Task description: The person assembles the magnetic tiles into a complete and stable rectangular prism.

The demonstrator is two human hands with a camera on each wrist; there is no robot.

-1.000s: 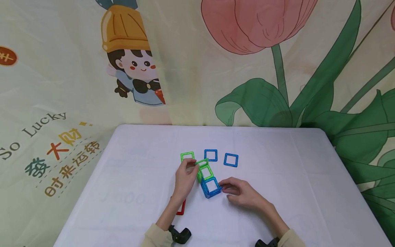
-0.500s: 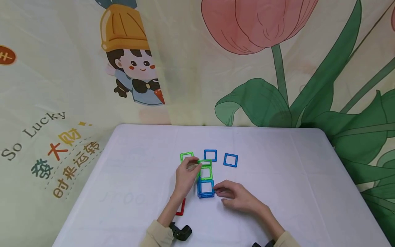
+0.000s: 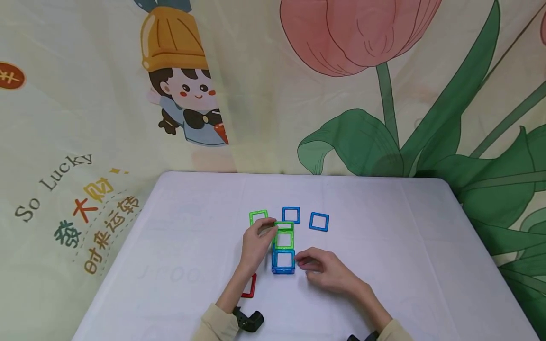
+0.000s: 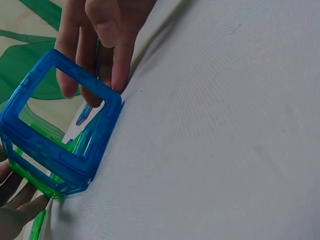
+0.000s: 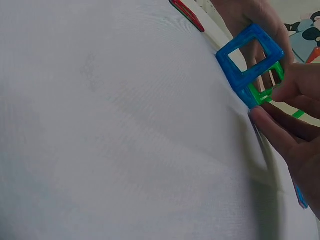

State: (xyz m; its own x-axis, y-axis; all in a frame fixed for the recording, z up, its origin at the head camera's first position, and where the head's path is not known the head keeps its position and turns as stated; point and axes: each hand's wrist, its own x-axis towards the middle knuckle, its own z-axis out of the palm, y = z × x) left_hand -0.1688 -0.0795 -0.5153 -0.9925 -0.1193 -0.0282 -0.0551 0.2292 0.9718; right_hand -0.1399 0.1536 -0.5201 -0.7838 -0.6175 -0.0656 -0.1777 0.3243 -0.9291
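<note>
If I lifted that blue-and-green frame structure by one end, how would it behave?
The blue-and-green frame structure may bend or separate at its seams, since separate frames meet edge to edge. It's probably light for its size, being mostly open outlines. Pushed, it would likely slide rather than roll, given its straight sides.

I'm facing this printed backdrop [image 3: 251, 99] behind my white table [image 3: 396, 246]: a huge pink tulip [image 3: 358, 35] is towering over some curling green leaves [image 3: 367, 142], and a cartoon character [image 3: 198, 97] in an orange hat [image 3: 172, 42] and black bow tie [image 3: 195, 118] is getting cut off down one side. "So Lucky" lettering [image 3: 61, 167] is slanting above colorful Chinese characters [image 3: 99, 189].
</note>
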